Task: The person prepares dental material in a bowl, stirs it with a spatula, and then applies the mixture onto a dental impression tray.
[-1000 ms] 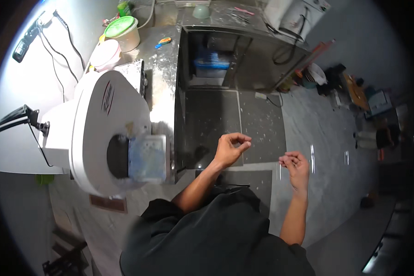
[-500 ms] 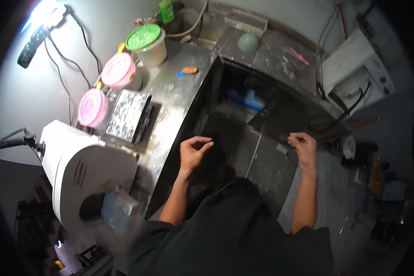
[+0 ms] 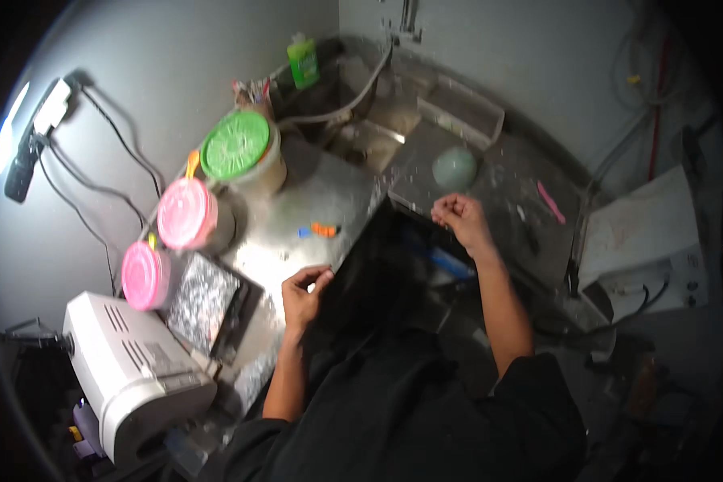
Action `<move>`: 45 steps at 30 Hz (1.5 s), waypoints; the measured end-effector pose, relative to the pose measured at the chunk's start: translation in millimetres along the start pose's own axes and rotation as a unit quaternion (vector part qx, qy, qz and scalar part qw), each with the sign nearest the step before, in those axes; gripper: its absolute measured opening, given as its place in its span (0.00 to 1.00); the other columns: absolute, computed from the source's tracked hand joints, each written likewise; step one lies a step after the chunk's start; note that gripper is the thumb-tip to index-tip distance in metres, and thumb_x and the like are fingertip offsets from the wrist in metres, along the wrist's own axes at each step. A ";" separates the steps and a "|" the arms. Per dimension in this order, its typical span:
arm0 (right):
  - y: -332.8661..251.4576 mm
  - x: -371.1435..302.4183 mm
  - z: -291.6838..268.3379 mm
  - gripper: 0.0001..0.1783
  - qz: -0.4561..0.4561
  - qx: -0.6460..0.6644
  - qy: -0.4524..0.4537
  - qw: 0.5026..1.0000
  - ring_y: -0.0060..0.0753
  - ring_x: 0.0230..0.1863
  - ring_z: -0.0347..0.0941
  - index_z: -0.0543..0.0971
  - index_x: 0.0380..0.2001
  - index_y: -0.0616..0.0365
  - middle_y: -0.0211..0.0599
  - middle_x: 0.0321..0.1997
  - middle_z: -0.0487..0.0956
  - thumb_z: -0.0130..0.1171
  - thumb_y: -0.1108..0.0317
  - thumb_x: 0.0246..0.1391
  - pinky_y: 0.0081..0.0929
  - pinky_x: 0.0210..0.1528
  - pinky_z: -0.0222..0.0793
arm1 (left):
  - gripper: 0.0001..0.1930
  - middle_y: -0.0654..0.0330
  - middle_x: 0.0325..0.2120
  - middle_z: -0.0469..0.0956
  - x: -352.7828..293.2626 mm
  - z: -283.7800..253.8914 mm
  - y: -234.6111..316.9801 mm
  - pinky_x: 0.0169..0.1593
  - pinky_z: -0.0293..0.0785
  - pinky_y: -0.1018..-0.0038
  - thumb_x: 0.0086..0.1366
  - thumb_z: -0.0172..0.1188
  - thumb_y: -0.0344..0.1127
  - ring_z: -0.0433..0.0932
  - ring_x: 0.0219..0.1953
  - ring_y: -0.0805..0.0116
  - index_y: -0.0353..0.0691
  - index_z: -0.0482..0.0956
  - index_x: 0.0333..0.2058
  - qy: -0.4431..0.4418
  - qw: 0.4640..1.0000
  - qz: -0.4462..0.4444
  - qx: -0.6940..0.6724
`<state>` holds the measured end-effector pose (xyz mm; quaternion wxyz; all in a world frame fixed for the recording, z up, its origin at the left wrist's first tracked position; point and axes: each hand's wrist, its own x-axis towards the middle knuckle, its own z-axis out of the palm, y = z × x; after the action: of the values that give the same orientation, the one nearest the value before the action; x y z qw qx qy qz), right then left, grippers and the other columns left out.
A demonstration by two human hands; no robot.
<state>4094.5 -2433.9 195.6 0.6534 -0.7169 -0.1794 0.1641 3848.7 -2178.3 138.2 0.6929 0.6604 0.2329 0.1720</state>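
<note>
My left hand [image 3: 301, 297] hovers by the front edge of the metal counter [image 3: 297, 173], its fingers loosely bent and the thumb a little apart. Nothing shows in it. Beyond that hand, a small orange and blue object [image 3: 323, 230] lies on the counter. My right hand [image 3: 463, 221] is raised near the edge of the far counter section, fingers curled in and thumb close to them, with nothing visible between. Just past it sits a pale green rounded bowl-like object [image 3: 455, 168]. A pink stick-shaped tool [image 3: 550, 202] lies further right.
Along the left wall stand a green-lidded tub [image 3: 237, 146] and two pink-lidded tubs [image 3: 186, 214]. Nearer are a speckled flat box [image 3: 203, 304] and a white machine [image 3: 140, 365]. A sink [image 3: 369, 145] fills the back corner; a white cabinet-like unit [image 3: 643, 249] stands right.
My view has shifted toward the counter corner. My right hand has come forward and inward, over the far counter's edge. The left hand is now nearer the left counter, its thumb closer to the fingers.
</note>
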 end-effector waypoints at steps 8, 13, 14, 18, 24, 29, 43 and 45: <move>-41.9 228.5 -42.4 0.11 -0.019 -0.122 -0.058 0.991 0.19 0.30 0.76 0.83 0.39 0.64 0.33 0.32 0.82 0.61 0.76 0.51 0.20 0.36 0.72 | 0.05 0.57 0.30 0.82 130.0 37.7 24.6 0.38 0.76 0.78 0.55 0.69 0.24 0.79 0.31 0.72 0.34 0.86 0.32 -0.043 0.998 0.043 0.009; -30.7 425.9 -68.1 0.19 0.010 -0.064 -0.011 0.998 0.18 0.28 0.75 0.80 0.48 0.64 0.33 0.31 0.81 0.55 0.77 0.51 0.20 0.33 0.71 | 0.11 0.61 0.24 0.79 154.2 44.5 51.0 0.37 0.74 0.79 0.59 0.68 0.26 0.77 0.29 0.75 0.27 0.83 0.40 0.028 0.998 -0.059 -0.003; -23.2 461.9 -82.1 0.20 0.008 -0.063 0.032 0.997 0.19 0.28 0.75 0.78 0.50 0.65 0.33 0.30 0.81 0.54 0.78 0.52 0.20 0.32 0.71 | 0.11 0.60 0.25 0.80 161.2 44.9 46.1 0.38 0.74 0.79 0.60 0.67 0.27 0.77 0.30 0.75 0.28 0.83 0.40 0.037 0.998 -0.060 0.008; -17.0 570.8 -71.8 0.22 -0.012 -0.126 0.117 0.985 0.25 0.27 0.75 0.76 0.53 0.68 0.35 0.30 0.81 0.51 0.76 0.54 0.23 0.32 0.71 | 0.12 0.58 0.32 0.83 184.8 37.7 26.2 0.43 0.74 0.79 0.62 0.66 0.29 0.78 0.34 0.75 0.28 0.82 0.42 0.072 0.993 -0.088 0.022; 20.1 616.1 -78.1 0.26 -0.115 -0.304 0.139 0.935 0.35 0.27 0.77 0.77 0.55 0.60 0.44 0.25 0.80 0.57 0.68 0.50 0.35 0.36 0.72 | 0.12 0.59 0.31 0.82 248.2 72.5 39.7 0.43 0.72 0.79 0.65 0.64 0.34 0.76 0.35 0.76 0.27 0.82 0.37 0.059 0.994 -0.084 -0.029; 9.9 554.3 -36.6 0.18 -0.177 -0.354 0.181 0.900 0.42 0.32 0.80 0.82 0.47 0.57 0.45 0.27 0.82 0.59 0.67 0.52 0.37 0.38 0.73 | 0.13 0.61 0.29 0.81 334.3 114.2 23.0 0.43 0.70 0.79 0.69 0.59 0.39 0.76 0.34 0.77 0.32 0.81 0.34 0.003 0.996 -0.045 -0.082; 81.5 496.4 88.7 0.05 0.116 0.142 -0.077 0.980 0.19 0.30 0.74 0.79 0.31 0.62 0.32 0.29 0.79 0.65 0.72 0.55 0.16 0.30 0.68 | 0.08 0.59 0.31 0.78 554.3 217.3 -30.0 0.43 0.76 0.64 0.70 0.54 0.35 0.75 0.31 0.68 0.37 0.76 0.39 0.096 0.840 -0.208 -0.492; 82.7 488.2 87.8 0.05 0.108 0.092 -0.054 0.988 0.18 0.28 0.72 0.80 0.31 0.62 0.31 0.28 0.79 0.65 0.71 0.55 0.16 0.28 0.66 | 0.06 0.62 0.29 0.77 550.2 211.5 -31.7 0.44 0.75 0.65 0.68 0.55 0.33 0.75 0.31 0.70 0.39 0.77 0.39 0.117 0.854 -0.174 -0.476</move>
<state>4487.3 -2133.2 104.8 0.6847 -0.6588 -0.1199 0.2877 4420.8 -2056.7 58.1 0.9087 0.1735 0.3133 0.2144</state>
